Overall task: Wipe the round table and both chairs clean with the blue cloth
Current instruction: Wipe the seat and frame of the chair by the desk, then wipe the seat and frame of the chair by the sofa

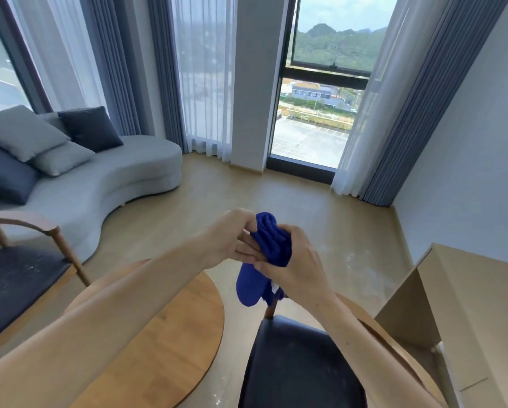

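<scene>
Up in front of the chest both hands grip the bunched cloth (269,254), right hand (298,260) clenched round it, left hand (232,240) pinching, tail hanging straight down, table (164,328) below-left.

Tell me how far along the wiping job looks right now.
Nothing shows as finished: no wiped patch can be told on the round table. In hand: both hands, left and right, grip the bunched blue cloth in the air, off every surface. Left: the table, the near chair and the far chair, whose seat looks dusty.
</scene>
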